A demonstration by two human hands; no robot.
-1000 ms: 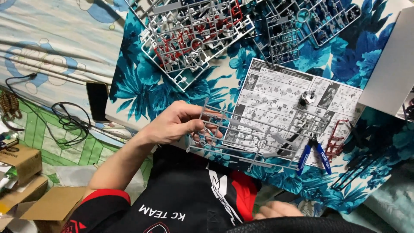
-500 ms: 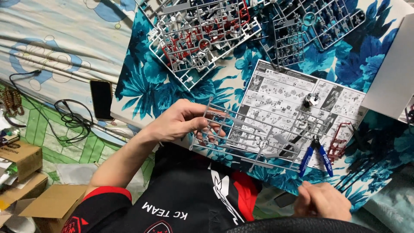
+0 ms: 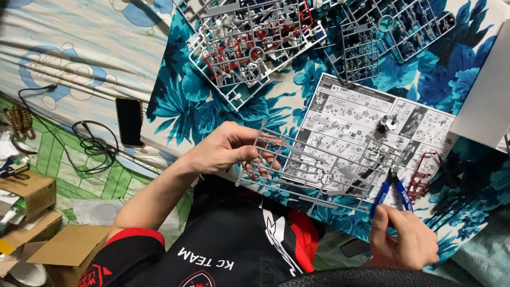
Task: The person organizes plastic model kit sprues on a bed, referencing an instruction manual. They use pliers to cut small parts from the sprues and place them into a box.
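Observation:
My left hand (image 3: 228, 151) grips the left edge of a grey plastic model-part frame (image 3: 319, 170), held flat over a black-and-white instruction sheet (image 3: 366, 114). Low on the right, my right hand (image 3: 402, 242) reaches up, and its fingertips touch the handles of blue-handled nippers (image 3: 390, 191) that lie by the frame's right end. A small grey assembled piece (image 3: 387, 124) rests on the sheet. A dark red part frame (image 3: 422, 175) lies just right of the nippers.
More part frames, grey with red (image 3: 255, 48) and dark blue-grey (image 3: 382, 37), are spread on the blue floral cloth (image 3: 180, 106). A black phone (image 3: 130, 121) and cables (image 3: 90, 143) lie to the left, cardboard boxes (image 3: 32, 212) lower left, a white box (image 3: 486, 101) at right.
My right hand has come up from the bottom edge to the blue nipper handles. My left hand keeps hold of the grey frame, almost still.

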